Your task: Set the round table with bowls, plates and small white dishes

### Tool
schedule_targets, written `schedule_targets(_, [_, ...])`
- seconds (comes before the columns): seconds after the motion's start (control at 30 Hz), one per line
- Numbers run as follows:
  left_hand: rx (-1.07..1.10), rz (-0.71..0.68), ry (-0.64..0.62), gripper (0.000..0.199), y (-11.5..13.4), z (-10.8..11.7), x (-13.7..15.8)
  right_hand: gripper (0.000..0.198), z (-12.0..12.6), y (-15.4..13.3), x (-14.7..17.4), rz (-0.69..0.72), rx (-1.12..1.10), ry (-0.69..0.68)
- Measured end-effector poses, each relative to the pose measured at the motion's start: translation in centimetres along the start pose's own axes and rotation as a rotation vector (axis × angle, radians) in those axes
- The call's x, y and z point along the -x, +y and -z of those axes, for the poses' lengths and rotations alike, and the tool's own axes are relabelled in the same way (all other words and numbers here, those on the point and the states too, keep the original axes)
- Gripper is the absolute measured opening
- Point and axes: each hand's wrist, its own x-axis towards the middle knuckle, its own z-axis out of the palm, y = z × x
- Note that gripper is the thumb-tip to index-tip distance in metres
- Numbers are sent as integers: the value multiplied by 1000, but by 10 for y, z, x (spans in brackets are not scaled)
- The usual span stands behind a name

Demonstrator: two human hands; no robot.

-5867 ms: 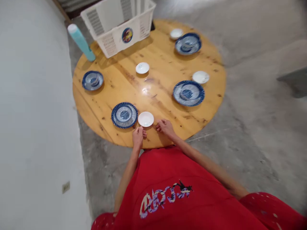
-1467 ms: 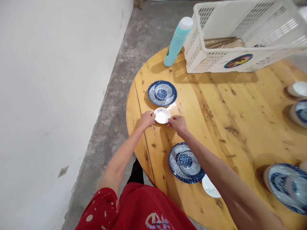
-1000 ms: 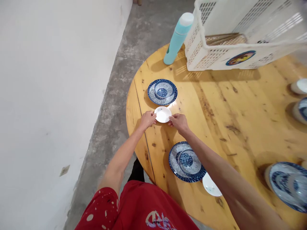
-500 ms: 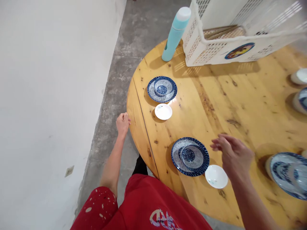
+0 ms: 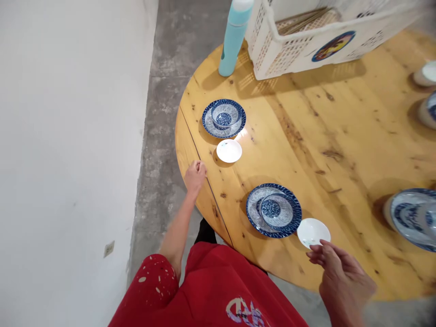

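Observation:
My left hand [image 5: 196, 175] is over the table's left edge, fingers curled in, with no object showing in it. It is nearest to a small white bowl [image 5: 229, 151], which sits just below a blue-and-white plate [image 5: 207, 125] holding a patterned bowl [image 5: 224, 119]. My right hand [image 5: 344, 269] is at the near side, holding nothing, its fingers loosely bent and apart from the thumb. Its fingertips overlap the lower rim of another small white bowl [image 5: 310, 230]; touching or above it, I cannot tell. Left of that bowl is a second blue-rimmed plate [image 5: 253, 220] with a patterned bowl [image 5: 276, 210].
The round wooden table [image 5: 293, 168] bears a white plastic crate [image 5: 289, 56] with chopsticks [image 5: 303, 20] inside. A turquoise bottle [image 5: 232, 43] stands beside it. Stacked patterned dishes [image 5: 405, 222] and white cups [image 5: 427, 73] are at the right. A white wall [image 5: 68, 136] rises at left.
My right hand has moved down toward the near table edge, to the lower white bowl. My left hand has moved right, from beside the table edge to over it. The view has shifted slightly.

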Motion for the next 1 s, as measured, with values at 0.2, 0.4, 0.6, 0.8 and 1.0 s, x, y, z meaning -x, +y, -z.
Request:
schedule_targets(0.2, [-87,-4,-219,34,27,-36,-23,44,0,2,1,-16,26,-47])
schedule_targets(0.4, [-102,36,-246,31,26,-53,-36,43,13,11,7,-93,74,-50])
schedule_targets(0.6, [-24,68,-178,29,23,-52,-37,41,11,10,9,-112,97,-51])
schedule_targets(0.8, [18,88,-175,30,23,-52,-40,45,13,22,5,-89,136,-92])
schedule_targets(1.0, [34,65,-185,36,24,-35,-37,52,18,21,7,-116,98,-33])
